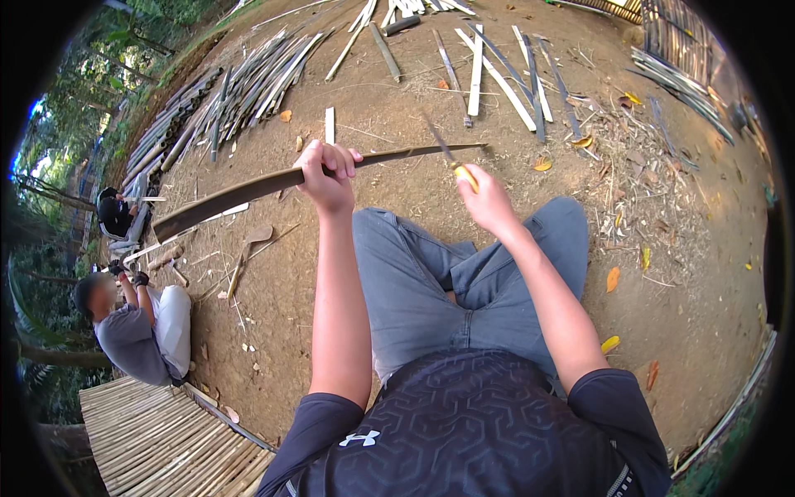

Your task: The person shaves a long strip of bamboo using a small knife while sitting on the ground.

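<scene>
My left hand point(330, 176) is wrapped round a long split bamboo strip point(236, 195), held up in front of my knees. The strip runs from a wide end at the left to a thin tip at the right. In my right hand point(489, 201) is a knife point(441, 142), gripped by its yellow handle. Its narrow blade points up and away, crossing near the thin part of the strip in this view; whether they touch I cannot tell. I sit with bent legs point(414, 282) in grey trousers.
Bamboo poles and strips point(240, 95) lie piled at the far left, with loose slats point(503, 79) ahead. A curved-blade tool point(243, 261) rests on the ground at left. Beyond it sits a co-worker point(137, 335), near a bamboo slat platform point(166, 435). Shavings point(617, 170) litter the right.
</scene>
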The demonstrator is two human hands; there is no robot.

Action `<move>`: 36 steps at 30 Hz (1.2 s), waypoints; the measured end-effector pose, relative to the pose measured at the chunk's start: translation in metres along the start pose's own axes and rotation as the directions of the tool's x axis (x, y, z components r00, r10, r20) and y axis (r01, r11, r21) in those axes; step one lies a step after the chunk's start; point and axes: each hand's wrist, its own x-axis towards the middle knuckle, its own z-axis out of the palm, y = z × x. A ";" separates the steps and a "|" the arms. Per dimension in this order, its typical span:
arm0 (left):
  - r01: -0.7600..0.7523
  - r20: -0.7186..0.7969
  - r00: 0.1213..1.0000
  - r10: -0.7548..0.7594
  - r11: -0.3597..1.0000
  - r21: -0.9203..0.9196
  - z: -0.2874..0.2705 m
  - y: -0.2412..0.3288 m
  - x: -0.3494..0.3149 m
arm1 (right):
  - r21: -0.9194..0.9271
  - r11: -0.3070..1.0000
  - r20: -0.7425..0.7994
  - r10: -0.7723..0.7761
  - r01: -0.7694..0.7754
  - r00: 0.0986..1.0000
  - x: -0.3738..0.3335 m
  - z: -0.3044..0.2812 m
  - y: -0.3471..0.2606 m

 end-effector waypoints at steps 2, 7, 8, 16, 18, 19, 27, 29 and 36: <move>-0.007 0.074 0.997 0.006 1.000 0.018 -0.009 0.001 -0.007 | -0.055 0.998 0.042 -0.015 0.018 0.999 -0.002 0.005 -0.031; 0.049 0.171 0.984 -0.044 0.999 -0.020 -0.025 0.003 -0.008 | -0.242 0.970 0.116 0.069 -0.039 0.991 0.001 0.003 -0.054; 0.051 0.167 0.985 -0.044 0.998 -0.035 -0.026 0.002 -0.006 | -0.273 0.961 0.079 0.074 -0.050 0.994 0.004 0.004 -0.048; 0.057 0.189 0.980 -0.056 0.998 0.004 -0.038 0.003 0.005 | -0.254 0.966 0.149 -0.014 0.052 0.989 0.010 0.009 -0.065; 0.060 0.182 0.982 -0.059 0.998 0.002 -0.043 0.003 0.003 | -0.328 0.944 0.214 0.033 0.040 0.976 0.010 0.008 -0.071; 0.052 0.192 0.980 -0.053 0.999 0.013 -0.045 0.004 0.002 | -0.304 0.937 0.187 -0.119 0.173 0.975 0.004 0.011 -0.073; 0.020 0.151 0.988 -0.022 1.000 0.018 -0.032 0.005 0.004 | -0.298 0.944 0.099 -0.119 0.144 0.988 0.002 0.019 -0.082; 0.020 0.058 0.998 -0.020 1.000 -0.007 -0.027 0.003 0.007 | -0.265 0.961 0.157 -0.034 0.075 0.987 0.013 0.023 -0.078; 0.026 -0.030 0.999 -0.026 1.000 0.000 -0.029 0.000 0.016 | -0.432 0.897 0.119 -0.048 0.095 0.992 0.042 0.026 -0.085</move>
